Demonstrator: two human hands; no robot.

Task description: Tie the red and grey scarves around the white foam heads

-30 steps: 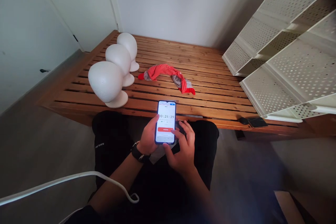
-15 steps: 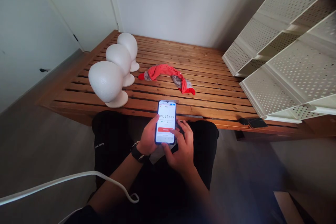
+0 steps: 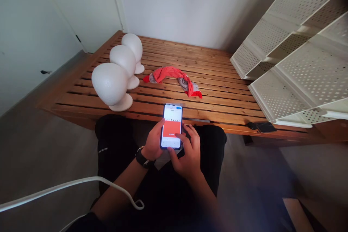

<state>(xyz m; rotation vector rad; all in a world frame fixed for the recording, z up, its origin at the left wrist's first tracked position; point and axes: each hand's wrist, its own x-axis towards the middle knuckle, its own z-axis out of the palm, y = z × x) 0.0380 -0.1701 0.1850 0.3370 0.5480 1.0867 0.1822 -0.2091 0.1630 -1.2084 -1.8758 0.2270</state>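
A lit smartphone is held upright above my lap, a timer and a large orange block on its screen. My left hand grips it along the left edge, thumb at the side of the screen. On the other side, my right hand has its thumb at the bottom edge and a fingertip on the orange block; its other fingers curl by the right edge. Beyond the phone, a twisted red and grey cloth piece lies in an arc on the slatted wooden bench.
Three white foam heads, the nearest one largest in view, stand in a row at the bench's left. White perforated racks lean at the right. A small black item lies by the front edge. A white cable crosses my left forearm.
The orange button on the phone's screen has grown into a taller block, partly covering the timer digits, which have advanced. Both hands and the cloth stay in place.
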